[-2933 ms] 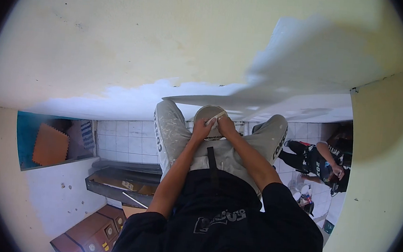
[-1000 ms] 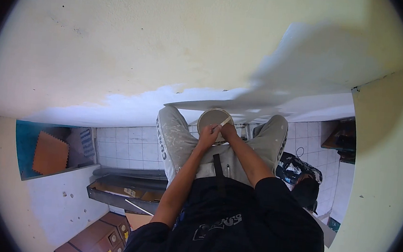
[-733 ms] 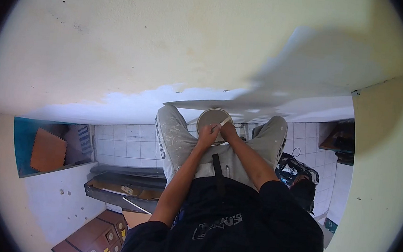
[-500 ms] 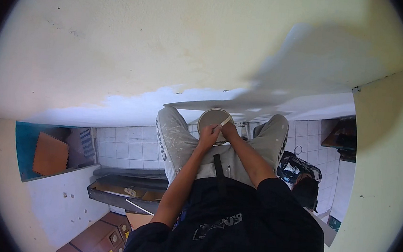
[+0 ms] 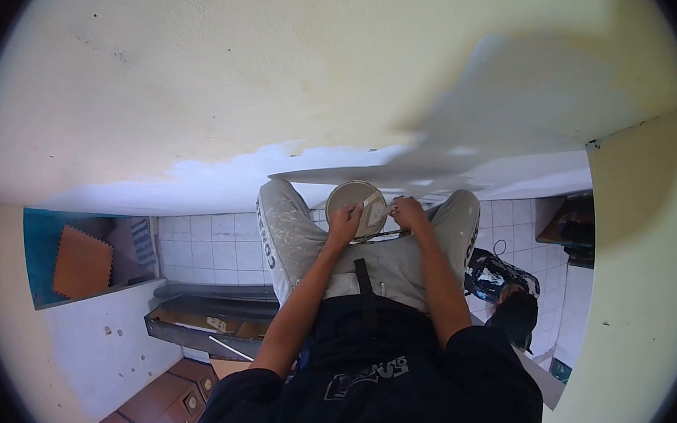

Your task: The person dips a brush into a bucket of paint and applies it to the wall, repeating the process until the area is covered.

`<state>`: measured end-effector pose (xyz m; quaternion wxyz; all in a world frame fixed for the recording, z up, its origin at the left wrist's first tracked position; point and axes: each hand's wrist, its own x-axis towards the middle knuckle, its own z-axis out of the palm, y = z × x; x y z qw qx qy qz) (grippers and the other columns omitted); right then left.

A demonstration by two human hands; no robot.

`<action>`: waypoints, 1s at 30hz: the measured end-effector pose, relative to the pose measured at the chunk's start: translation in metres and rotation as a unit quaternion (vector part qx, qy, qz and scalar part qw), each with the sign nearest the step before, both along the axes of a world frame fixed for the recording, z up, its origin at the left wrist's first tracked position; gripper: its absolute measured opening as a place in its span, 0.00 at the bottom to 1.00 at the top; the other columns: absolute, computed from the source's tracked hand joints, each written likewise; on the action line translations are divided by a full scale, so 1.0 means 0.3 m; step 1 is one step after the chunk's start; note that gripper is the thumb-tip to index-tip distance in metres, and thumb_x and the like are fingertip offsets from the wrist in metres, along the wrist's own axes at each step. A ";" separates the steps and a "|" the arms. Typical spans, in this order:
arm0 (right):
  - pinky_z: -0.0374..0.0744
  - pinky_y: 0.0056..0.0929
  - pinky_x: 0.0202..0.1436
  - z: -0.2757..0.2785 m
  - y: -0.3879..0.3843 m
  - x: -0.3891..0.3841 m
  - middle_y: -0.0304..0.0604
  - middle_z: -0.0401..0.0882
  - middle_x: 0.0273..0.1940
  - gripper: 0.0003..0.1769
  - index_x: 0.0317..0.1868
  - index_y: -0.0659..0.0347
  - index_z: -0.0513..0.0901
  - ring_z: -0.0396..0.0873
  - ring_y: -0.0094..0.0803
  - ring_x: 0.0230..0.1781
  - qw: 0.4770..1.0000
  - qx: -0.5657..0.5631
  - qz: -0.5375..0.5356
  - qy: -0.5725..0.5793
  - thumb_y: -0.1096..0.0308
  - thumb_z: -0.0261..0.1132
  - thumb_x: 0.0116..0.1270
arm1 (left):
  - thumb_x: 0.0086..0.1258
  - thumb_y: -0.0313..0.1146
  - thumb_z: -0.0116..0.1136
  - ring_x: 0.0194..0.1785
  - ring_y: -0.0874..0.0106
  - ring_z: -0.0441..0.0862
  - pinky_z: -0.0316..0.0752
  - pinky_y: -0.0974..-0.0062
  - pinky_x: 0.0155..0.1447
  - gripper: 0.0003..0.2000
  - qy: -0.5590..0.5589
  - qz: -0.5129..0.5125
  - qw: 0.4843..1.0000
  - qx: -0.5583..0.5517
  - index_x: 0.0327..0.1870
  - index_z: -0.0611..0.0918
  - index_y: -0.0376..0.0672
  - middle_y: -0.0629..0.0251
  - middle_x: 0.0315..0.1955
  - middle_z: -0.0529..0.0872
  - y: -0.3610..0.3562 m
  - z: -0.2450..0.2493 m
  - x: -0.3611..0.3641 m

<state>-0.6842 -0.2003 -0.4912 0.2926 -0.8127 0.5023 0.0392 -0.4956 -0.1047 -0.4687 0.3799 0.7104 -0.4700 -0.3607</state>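
A round tub (image 5: 343,195) with grey-beige contents sits between the person's knees. Over its left part is my left hand (image 5: 345,223), its fingers closed on a pale flat tool (image 5: 370,208) that lies across the tub's opening. My right hand (image 5: 409,214) is at the tub's right rim, fingers closed around something small and whitish, too small to make out. The two hands are apart.
A wall (image 5: 244,93) with cream and white patches rises just ahead. Behind to the right, a person (image 5: 507,292) is low near the tiled floor (image 5: 221,242). A long dark open case (image 5: 187,319) lies at left, above brown drawers (image 5: 161,396).
My right hand has moved right, away from my left hand, to the tub's rim. My left hand has shifted slightly left, and more of the pale tool shows.
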 end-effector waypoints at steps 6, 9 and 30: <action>0.79 0.42 0.49 0.048 -0.055 -0.075 0.52 0.84 0.40 0.13 0.40 0.57 0.86 0.82 0.50 0.43 0.991 0.128 -0.021 -0.037 0.60 0.64 0.58 | 0.74 0.48 0.48 0.28 0.58 0.81 0.71 0.63 0.36 0.24 0.011 0.024 0.999 0.020 0.33 0.83 0.32 0.48 0.22 0.82 -0.004 0.038 -0.006; 0.79 0.41 0.49 0.137 -0.058 -0.110 0.52 0.85 0.41 0.16 0.40 0.59 0.86 0.83 0.48 0.43 0.975 0.186 -0.070 -0.100 0.57 0.66 0.57 | 0.74 0.48 0.49 0.28 0.59 0.81 0.71 0.63 0.36 0.24 0.017 0.046 0.999 0.023 0.33 0.83 0.32 0.49 0.22 0.82 -0.002 0.028 0.001; 0.77 0.43 0.56 0.056 -0.006 0.007 0.53 0.82 0.46 0.23 0.44 0.60 0.82 0.79 0.46 0.53 0.995 0.041 -0.015 0.093 0.48 0.67 0.59 | 0.73 0.54 0.48 0.24 0.73 0.72 0.66 0.69 0.31 0.26 0.037 0.055 0.996 0.053 0.35 0.84 0.35 0.63 0.16 0.76 -0.008 -0.003 0.023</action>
